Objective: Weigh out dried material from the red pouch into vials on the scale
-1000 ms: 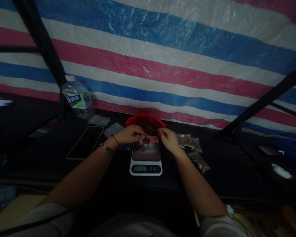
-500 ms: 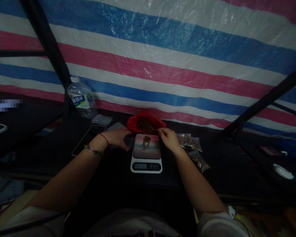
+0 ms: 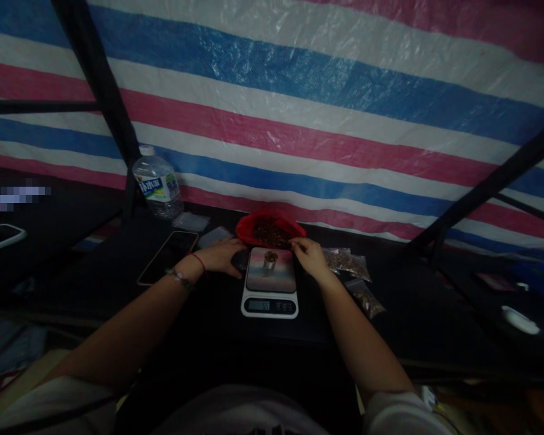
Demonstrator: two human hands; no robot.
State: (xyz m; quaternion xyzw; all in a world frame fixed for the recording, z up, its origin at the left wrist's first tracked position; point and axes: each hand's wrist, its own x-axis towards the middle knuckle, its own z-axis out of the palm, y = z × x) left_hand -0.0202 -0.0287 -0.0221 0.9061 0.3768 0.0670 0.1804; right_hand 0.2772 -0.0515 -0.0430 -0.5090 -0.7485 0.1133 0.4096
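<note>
Red bag [image 3: 245,229], white-fronted scale [image 3: 246,308]

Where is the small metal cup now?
In the head view, the small metal cup stands near the centre, on the digital scale, between left hand and right hand.

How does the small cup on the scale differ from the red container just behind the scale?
Colour: the cup looks silvery, while the container is bright red.
Size: the cup is small and narrow; the container is several times wider.
Place: the cup stands upright on the scale, whereas the container sits off it, on its far side.
Shared: both hold loose brown bits, too small to identify.
</note>
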